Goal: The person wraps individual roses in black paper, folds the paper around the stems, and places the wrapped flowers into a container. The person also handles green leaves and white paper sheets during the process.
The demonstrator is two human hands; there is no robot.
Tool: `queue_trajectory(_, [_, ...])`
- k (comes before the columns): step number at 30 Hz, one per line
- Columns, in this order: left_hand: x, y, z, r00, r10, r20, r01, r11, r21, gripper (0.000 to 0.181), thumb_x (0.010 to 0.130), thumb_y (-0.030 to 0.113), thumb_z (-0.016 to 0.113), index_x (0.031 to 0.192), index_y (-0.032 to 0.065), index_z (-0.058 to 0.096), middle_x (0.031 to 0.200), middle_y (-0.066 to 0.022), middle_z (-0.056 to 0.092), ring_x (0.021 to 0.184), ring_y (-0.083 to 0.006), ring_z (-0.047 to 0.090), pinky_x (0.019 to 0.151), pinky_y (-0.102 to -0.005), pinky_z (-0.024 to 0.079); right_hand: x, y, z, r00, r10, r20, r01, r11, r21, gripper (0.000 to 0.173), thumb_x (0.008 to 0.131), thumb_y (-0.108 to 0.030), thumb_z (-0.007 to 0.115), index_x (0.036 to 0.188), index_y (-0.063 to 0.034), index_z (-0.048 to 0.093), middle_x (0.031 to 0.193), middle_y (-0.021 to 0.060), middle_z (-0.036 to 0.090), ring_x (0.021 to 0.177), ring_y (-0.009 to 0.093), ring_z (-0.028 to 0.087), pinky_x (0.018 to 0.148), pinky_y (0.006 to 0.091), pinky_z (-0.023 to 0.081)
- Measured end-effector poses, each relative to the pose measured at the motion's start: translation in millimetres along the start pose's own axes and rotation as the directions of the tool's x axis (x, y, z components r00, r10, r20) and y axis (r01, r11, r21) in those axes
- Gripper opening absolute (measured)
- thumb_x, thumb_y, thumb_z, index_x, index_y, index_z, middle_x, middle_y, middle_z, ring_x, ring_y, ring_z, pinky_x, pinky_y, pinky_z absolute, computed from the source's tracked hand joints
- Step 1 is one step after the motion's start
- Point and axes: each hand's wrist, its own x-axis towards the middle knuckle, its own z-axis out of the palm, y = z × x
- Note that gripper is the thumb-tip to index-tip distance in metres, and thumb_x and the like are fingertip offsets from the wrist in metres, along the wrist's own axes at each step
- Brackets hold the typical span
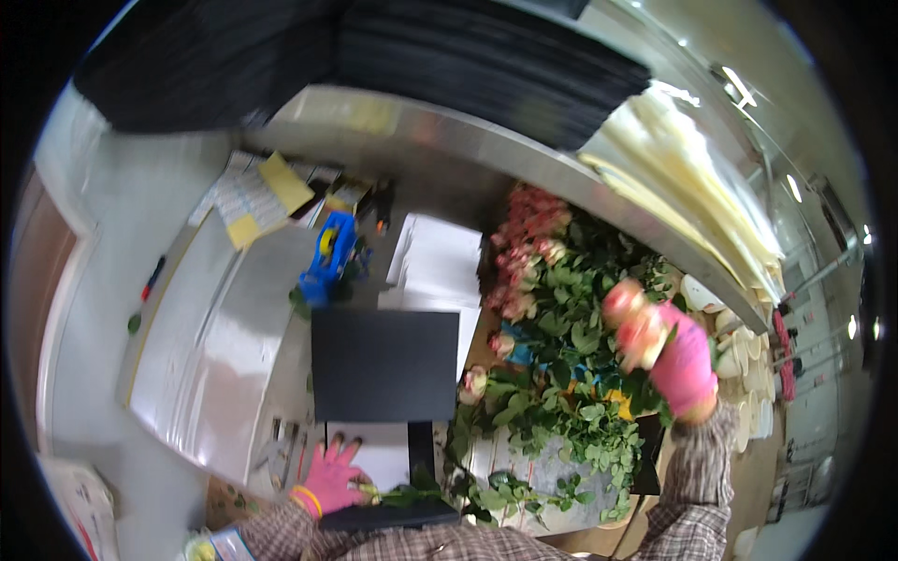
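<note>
My left hand (331,478), in a pink glove with a yellow band at the wrist, rests with fingers spread at the edge of a white sheet (379,449) on a black board. A stem with green leaves (410,494) lies beside its thumb; whether the thumb touches it I cannot tell. My right hand (684,361), also pink-gloved, is raised on the right and holds two pink-and-cream roses (640,333), blurred, with the blooms pointing left. Below and left of it lies a heap of leafy rose stems (561,336), with pink blooms (530,224) massed at the far end.
A dark rectangular panel (384,366) stands before me, with white paper sheets (438,259) behind. A blue tape dispenser (330,252) and papers (256,200) are at left. Overhead, a metal shelf (449,126) bears black stacks (477,63) and wrapping sheets (687,182). Pale buckets (747,365) stand right.
</note>
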Motion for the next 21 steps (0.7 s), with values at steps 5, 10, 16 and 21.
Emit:
queue_trajectory(5, [5.9, 6.8, -14.3, 1.000, 0.020, 0.000, -0.019, 1.000, 0.015, 0.039, 0.071, 0.050, 0.078, 0.099, 0.0235, 0.078, 0.159, -0.0121, 0.037, 0.149, -0.0460, 0.020, 0.116, -0.0641, 0.015, -0.6, 127.0, 138.8, 0.791, 0.356, 0.498, 0.500, 0.093, -0.861, 0.045, 0.081, -0.022, 0.068, 0.123, -0.0067, 0.059, 0.100, 0.0130, 0.070, 0.095, 0.031, 0.070, 0.082, 0.0421, 0.057])
queue_trajectory(10, [0.8, 0.9, -5.0, 0.991, 0.037, -0.126, -0.041, 0.999, -0.029, 0.060, 0.067, 0.042, 0.079, 0.122, 0.0188, 0.070, 0.156, -0.0077, 0.041, 0.148, -0.0346, 0.028, 0.118, -0.0566, 0.018, 41.0, 315.9, 164.9, 0.822, 0.277, 0.497, 0.437, 0.252, -0.863, 0.045, 0.085, -0.024, 0.067, 0.126, -0.0110, 0.055, 0.115, 0.0145, 0.062, 0.097, 0.034, 0.068, 0.081, 0.0458, 0.056])
queue_trajectory(16, [0.2, -1.5, 10.1, 0.969, 0.053, -0.241, -0.061, 0.998, -0.025, 0.061, 0.068, 0.042, 0.078, 0.125, 0.0216, 0.069, 0.150, -0.0072, 0.047, 0.147, -0.0334, 0.032, 0.117, -0.0574, 0.020, 41.7, 325.6, 186.9, 0.818, 0.368, 0.442, 0.419, 0.146, -0.896, 0.045, 0.084, -0.024, 0.068, 0.125, -0.0092, 0.055, 0.126, 0.0168, 0.057, 0.099, 0.036, 0.067, 0.084, 0.0452, 0.056])
queue_trajectory(21, [2.6, 0.7, 2.8, 0.987, 0.032, -0.158, -0.033, 0.999, 0.000, 0.054, 0.076, 0.045, 0.072, 0.122, 0.0172, 0.070, 0.150, -0.0065, 0.046, 0.148, -0.0324, 0.029, 0.118, -0.0597, 0.018, 39.6, 316.2, 158.4, 0.843, 0.186, 0.504, 0.301, 0.614, -0.730, 0.034, 0.088, -0.025, 0.070, 0.114, -0.0050, 0.061, 0.111, 0.0159, 0.062, 0.101, 0.035, 0.064, 0.086, 0.0431, 0.053])
